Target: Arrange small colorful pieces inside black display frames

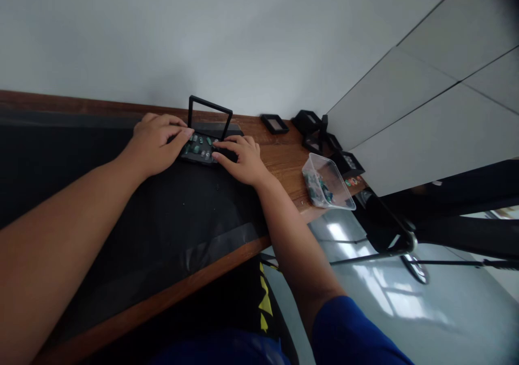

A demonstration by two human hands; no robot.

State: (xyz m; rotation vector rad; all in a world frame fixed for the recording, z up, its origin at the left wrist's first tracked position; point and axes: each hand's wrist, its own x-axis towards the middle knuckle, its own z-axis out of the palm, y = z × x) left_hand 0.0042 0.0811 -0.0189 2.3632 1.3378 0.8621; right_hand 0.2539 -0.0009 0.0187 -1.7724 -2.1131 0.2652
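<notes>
A small black display frame (198, 162) lies on a dark mat, its hinged lid (211, 104) standing raised at the back. Green and pale stones (197, 149) sit spaced out in its lower half. My left hand (152, 140) has its thumb and fingers closed at the frame's left corner, beside the hinge. At the right side, my right hand (243, 159) reaches over the frame with thumb and index tips apart near the stones. No stone shows clearly between those tips.
To the right, a clear plastic tub (330, 178) holds bagged green pieces by the table edge. Several black frames (310, 121) stand behind it, with one flat frame (274, 124) near the wall. Small coloured pieces (352, 181) lie at the corner. A metal-legged chair (389, 246) is beyond.
</notes>
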